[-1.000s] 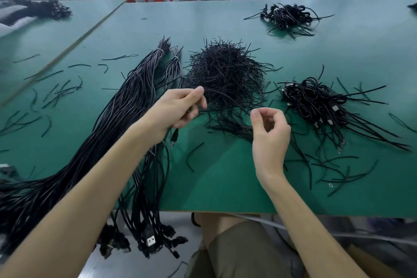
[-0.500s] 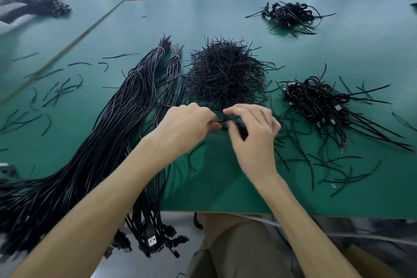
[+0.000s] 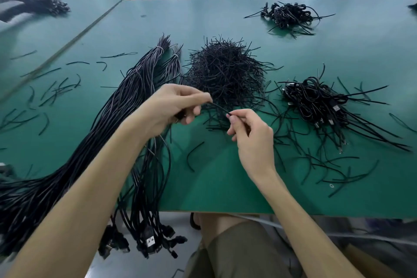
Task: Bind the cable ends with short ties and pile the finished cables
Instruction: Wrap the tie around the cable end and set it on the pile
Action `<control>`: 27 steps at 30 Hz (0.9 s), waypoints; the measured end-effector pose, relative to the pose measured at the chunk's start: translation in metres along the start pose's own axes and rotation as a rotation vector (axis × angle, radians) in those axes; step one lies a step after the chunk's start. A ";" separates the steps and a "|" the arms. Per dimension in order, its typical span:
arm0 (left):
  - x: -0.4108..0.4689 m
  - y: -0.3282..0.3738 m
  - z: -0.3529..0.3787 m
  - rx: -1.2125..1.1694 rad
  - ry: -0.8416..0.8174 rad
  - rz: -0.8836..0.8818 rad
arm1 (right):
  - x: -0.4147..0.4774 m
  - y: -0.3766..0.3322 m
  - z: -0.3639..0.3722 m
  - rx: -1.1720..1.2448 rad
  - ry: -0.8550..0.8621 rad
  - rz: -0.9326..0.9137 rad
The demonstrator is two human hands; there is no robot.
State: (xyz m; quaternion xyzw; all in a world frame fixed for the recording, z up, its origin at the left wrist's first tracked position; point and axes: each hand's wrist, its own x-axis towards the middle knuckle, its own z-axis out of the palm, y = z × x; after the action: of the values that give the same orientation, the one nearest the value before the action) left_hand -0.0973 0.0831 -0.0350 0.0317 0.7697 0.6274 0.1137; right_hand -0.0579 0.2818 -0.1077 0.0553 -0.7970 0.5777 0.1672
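Head view, read from nine o'clock across to three.

(a) The unbound cables [image 3: 117,124] lay on the green table [image 3: 214,187] as one long bundle. Its axis ran from seven o'clock to one o'clock, and the plug ends hung over the near edge.

(b) The left hand [image 3: 176,106] hovered just beside that bundle. Its fingers were curled, and thumb and forefinger pinched one end of a single tie [image 3: 218,108]. Something dark showed under the curled fingers; I could not tell whether it was a cable end.

(c) The tie spanned the gap between the two hands. Its long axis lay from ten o'clock to four o'clock, and the ten o'clock end pointed into the left pinch.

(d) The heap of ties [image 3: 225,70] sat near, at twelve o'clock from it.

(e) The right hand [image 3: 252,137] pinched the four o'clock end between thumb and forefinger, with the other fingers curled. From this hand the tie lay at ten o'clock. Both hands touched the tie, so neither was nearer.

(f) The finished pile [image 3: 316,101] lay at two o'clock from the right hand, which was the nearer hand to it.

I judged the step in hand to be readying the tie for wrapping. The coming move would turn on how this axis met whatever cable end the left hand presented.
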 end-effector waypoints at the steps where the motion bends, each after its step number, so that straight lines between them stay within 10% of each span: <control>1: 0.002 -0.002 -0.003 -0.165 -0.026 -0.035 | 0.000 0.000 0.000 0.012 0.003 -0.005; 12: 0.015 -0.035 0.008 -1.094 -0.167 -0.145 | 0.000 0.001 0.000 0.039 -0.058 -0.031; 23: 0.013 -0.029 0.016 -1.162 -0.171 0.037 | 0.000 0.003 0.006 -0.121 -0.308 -0.008; 27: -0.006 -0.012 0.011 -0.590 -0.422 0.148 | -0.002 0.002 0.004 -0.093 -0.307 0.009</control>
State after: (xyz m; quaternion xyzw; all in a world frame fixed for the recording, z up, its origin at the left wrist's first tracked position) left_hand -0.0878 0.0901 -0.0475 0.1818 0.5108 0.8086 0.2285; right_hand -0.0578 0.2784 -0.1110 0.1315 -0.8393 0.5257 0.0434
